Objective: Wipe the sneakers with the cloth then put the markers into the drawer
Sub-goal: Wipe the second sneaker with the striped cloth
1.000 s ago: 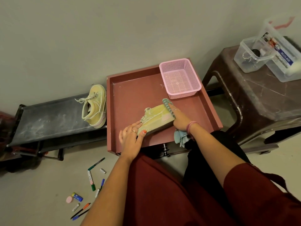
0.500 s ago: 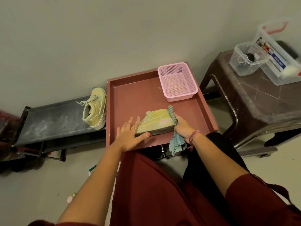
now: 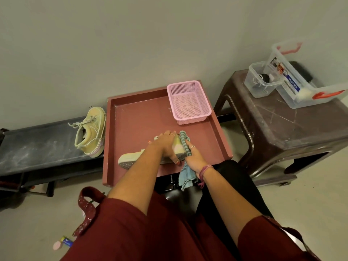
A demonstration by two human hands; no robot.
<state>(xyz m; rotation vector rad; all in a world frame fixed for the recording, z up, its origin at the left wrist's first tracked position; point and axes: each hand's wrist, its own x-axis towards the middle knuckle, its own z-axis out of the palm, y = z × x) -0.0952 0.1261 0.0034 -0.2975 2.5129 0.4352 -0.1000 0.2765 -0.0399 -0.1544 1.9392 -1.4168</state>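
At the frame's centre, the left hand (image 3: 165, 146) grips a yellow sneaker (image 3: 131, 159) tipped on its side in the red tray (image 3: 143, 113), while the right hand (image 3: 194, 157) clutches the blue cloth (image 3: 185, 142) against its end. The second sneaker (image 3: 91, 132) lies on the dark tabletop (image 3: 37, 144) at left.

Plain wall (image 3: 131, 44), brown stool (image 3: 293, 125)

A pale yellow-green canvas sneaker (image 3: 130, 159) is lying in a reddish-brown tray (image 3: 139, 119); a blue-grey striped cloth (image 3: 185, 143) is showing beside a pink mesh plastic basket (image 3: 188, 102).

Home corner: shoe rack (image 3: 37, 146), plastic stool (image 3: 293, 125), bare wall.
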